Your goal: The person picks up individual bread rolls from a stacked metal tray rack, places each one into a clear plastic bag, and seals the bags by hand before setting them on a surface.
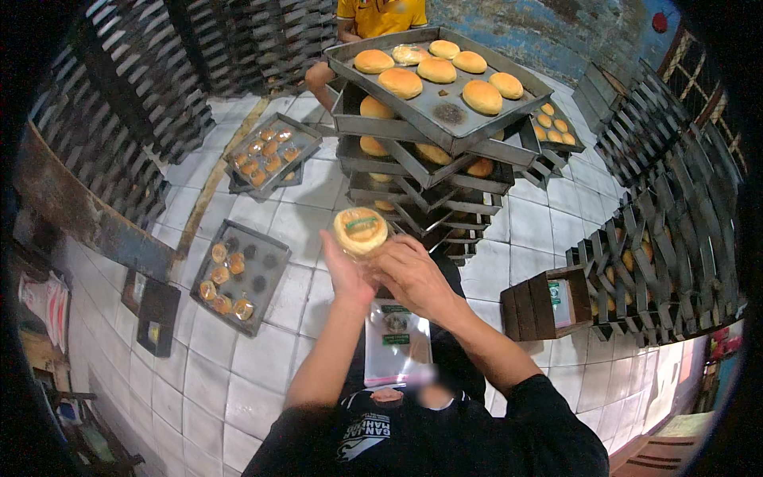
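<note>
A round golden bun (361, 231) sits inside a clear plastic bag with green printing, held up in front of me. My left hand (347, 271) supports the bagged bun from below and from the left, its thumb pointing up beside it. The fingers of my right hand (413, 275) pinch the gathered end of the bag at the bun's lower right. Where the two hands meet, the fingertips partly hide each other. On my lap below lies a pile of flat clear plastic bags (398, 349) with green printing.
Ahead rises a crisscross stack of metal trays; the top tray (453, 113) holds several buns. Behind it is a person in a yellow shirt (381, 16). Floor trays (268, 298) with wrapped buns are at left. A wooden box (530, 307) and more stacked trays (661, 250) stand right.
</note>
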The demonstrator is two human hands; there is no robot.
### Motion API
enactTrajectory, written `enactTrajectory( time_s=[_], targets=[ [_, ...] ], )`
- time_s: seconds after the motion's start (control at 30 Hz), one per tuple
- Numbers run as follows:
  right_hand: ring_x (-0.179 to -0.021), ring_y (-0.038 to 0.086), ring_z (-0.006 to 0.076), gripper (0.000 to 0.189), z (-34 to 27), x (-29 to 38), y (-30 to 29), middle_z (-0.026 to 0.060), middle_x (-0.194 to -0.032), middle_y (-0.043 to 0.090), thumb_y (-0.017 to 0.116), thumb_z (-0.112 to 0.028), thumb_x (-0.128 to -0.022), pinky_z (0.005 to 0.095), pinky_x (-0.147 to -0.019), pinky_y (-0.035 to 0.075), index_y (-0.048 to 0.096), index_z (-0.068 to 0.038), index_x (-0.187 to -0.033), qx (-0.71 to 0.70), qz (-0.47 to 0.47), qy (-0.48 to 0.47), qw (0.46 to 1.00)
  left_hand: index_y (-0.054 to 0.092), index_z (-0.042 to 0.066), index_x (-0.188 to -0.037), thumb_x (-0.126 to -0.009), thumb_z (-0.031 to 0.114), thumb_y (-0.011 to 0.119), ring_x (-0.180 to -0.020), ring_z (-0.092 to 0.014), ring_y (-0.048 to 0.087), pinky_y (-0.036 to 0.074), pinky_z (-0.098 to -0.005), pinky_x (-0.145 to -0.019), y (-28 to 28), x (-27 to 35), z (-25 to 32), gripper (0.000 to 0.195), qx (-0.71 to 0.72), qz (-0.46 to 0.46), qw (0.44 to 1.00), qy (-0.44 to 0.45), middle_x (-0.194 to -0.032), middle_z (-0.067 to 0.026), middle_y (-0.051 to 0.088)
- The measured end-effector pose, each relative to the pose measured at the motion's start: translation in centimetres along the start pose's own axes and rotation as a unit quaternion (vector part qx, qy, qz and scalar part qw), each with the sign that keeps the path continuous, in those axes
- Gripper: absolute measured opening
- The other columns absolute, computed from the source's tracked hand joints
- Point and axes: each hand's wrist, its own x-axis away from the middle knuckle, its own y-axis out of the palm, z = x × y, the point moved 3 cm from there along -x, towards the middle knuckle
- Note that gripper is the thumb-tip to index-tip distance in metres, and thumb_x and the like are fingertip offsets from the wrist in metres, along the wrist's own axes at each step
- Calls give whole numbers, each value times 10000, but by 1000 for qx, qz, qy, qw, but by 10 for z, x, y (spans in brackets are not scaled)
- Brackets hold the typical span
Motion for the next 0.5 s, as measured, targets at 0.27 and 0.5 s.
enactTrajectory(
  time_s=[0.27,0.5],
  targets=[
    [-891,637,205,115,-54,45,25,87,-939,637,687,-108,-942,321,-774,504,621,-15,-925,-630,-354,101,683,503,74,-1415,-1082,501,363,-1316,-347,546,440,-591,-1100,-45,-6,26,559,-4,-6,1000,-4,-1408,-169,576],
    [-811,590,107,136,11,29,59,39,-908,636,677,-11,-916,267,-703,491,560,-6,-846,-277,-74,199,937,554,100,-1343,-1063,615,290,-1186,-300,609,499,-519,-1011,-47,6,3,643,-43,77,996,-22,-1293,-125,629]
  ],
)
